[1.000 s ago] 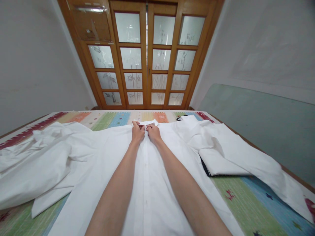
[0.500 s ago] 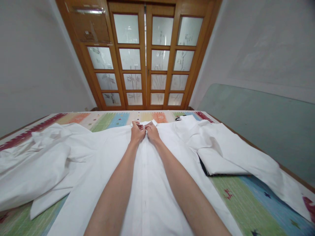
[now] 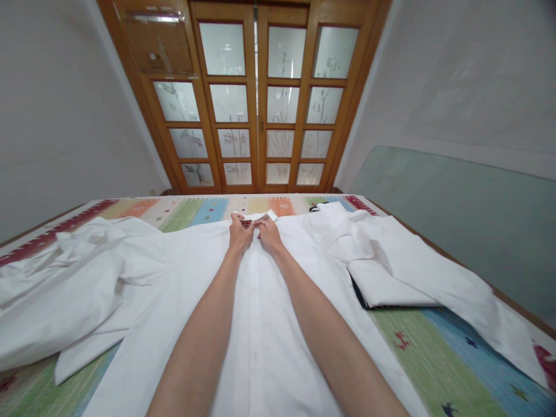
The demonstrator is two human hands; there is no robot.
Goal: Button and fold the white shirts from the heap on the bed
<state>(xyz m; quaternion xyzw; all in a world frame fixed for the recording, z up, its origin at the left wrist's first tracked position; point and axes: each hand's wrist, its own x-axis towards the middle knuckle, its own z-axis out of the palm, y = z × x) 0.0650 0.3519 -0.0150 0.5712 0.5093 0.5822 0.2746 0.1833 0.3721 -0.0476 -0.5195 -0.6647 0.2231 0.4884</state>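
A white button-up shirt (image 3: 200, 272) lies spread front side up, its collar (image 3: 270, 216) at the far end and its sleeves out to both sides. At the neck, my left hand (image 3: 240, 231) pinches the collar's left part with closed fingers. Close beside it my right hand (image 3: 268, 233) pinches the collar's right part, the fingertips of both hands nearly meeting. The small button there is hidden by my fingers. Down the middle, the button placket (image 3: 255, 324) runs between my forearms toward me.
Under the shirt is a colourful patterned cover (image 3: 417, 347). A folded white item with a dark edge (image 3: 391, 286) lies partly under the right sleeve. A pale green board (image 3: 456, 226) stands along the right side. Beyond are wooden doors with glass panes (image 3: 259, 133).
My fingers have shifted slightly at the collar, the left hand moving a little to the left. The shirt lies as before.
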